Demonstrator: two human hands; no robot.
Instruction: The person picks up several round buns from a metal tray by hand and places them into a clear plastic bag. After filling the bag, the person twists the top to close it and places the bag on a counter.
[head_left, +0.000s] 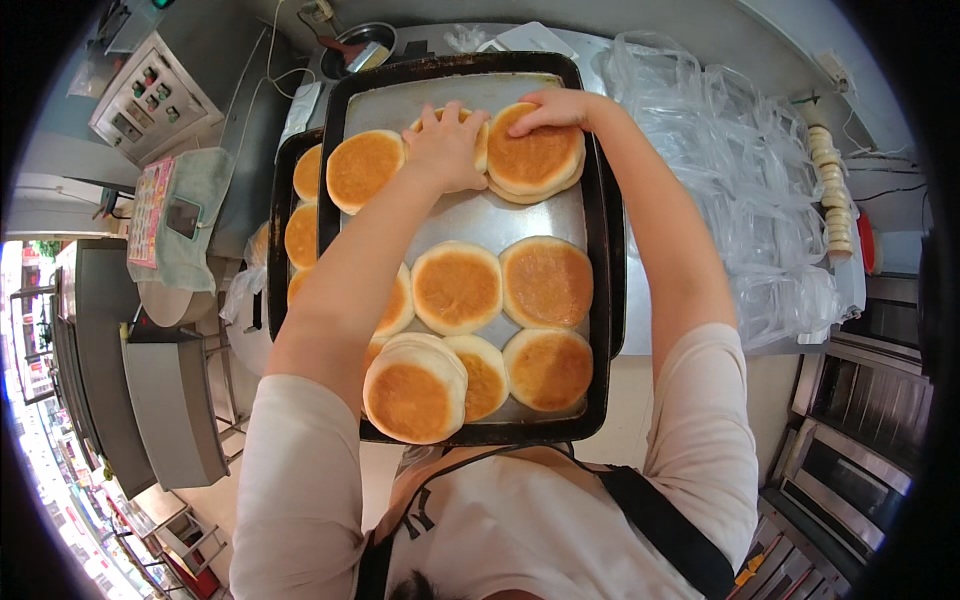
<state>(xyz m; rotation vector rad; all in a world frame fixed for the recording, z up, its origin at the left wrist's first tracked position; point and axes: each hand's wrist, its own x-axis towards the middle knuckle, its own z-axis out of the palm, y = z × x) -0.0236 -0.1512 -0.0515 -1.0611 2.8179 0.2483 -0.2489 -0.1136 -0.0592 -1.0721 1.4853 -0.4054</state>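
Observation:
A dark-rimmed baking tray lies before me with round, flat, golden-topped buns on it. Spread over a bun in the far row, my left hand has its fingers at the far edge and its thumb on the right. My right hand grips the far right edge of the top bun of a stack, thumb on its browned face. Left of my left hand sits another bun. Nearer me are more buns, and a small stack overlaps the tray's near rim.
Underneath, a second tray holds more buns. Clear plastic bags cover the table to the right, beside a row of pale round pieces. A metal bowl with a brush stands behind. At left, a phone rests on a cloth.

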